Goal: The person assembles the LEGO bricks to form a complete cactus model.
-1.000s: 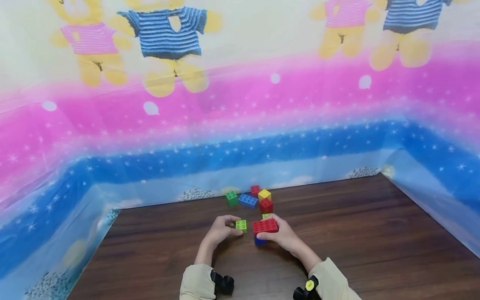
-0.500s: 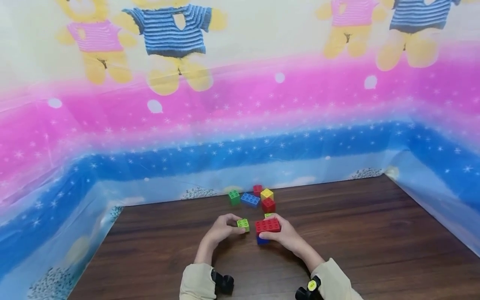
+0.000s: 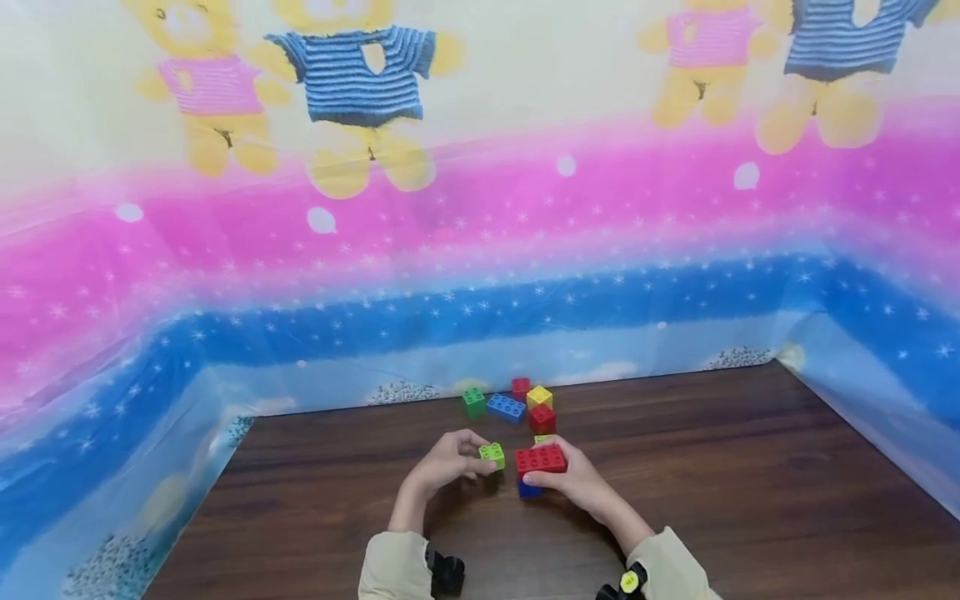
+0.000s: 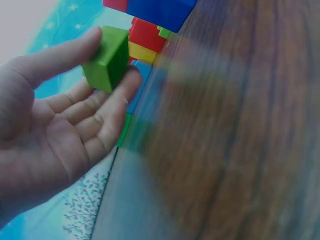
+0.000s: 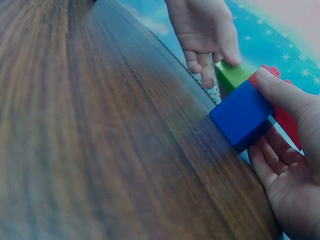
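My left hand [image 3: 448, 460] pinches a lime green building brick [image 3: 492, 455] between thumb and fingers. In the left wrist view that brick [image 4: 111, 57] is raised off the table, its smooth sides showing. My right hand [image 3: 583, 485] grips a stack of two: a red brick [image 3: 542, 458] on top and a dark blue brick [image 3: 529, 487] under it. The right wrist view shows the blue brick's [image 5: 241, 112] flat faces, with the thumb on the stack's near side. A small gap in the head view separates the lime green brick from the stack.
Behind the hands stand a green brick [image 3: 473, 403], a lighter blue brick [image 3: 506, 407], a yellow brick [image 3: 539, 398] and two red ones. Another lime green brick [image 3: 542, 439] is partly hidden by my right hand. A printed cloth [image 3: 480, 333] borders the wooden table [image 3: 322, 500].
The head view has shifted a little, so everything lies slightly further right in it. The lime green brick has turned slightly in my left hand. Both hands keep their holds.
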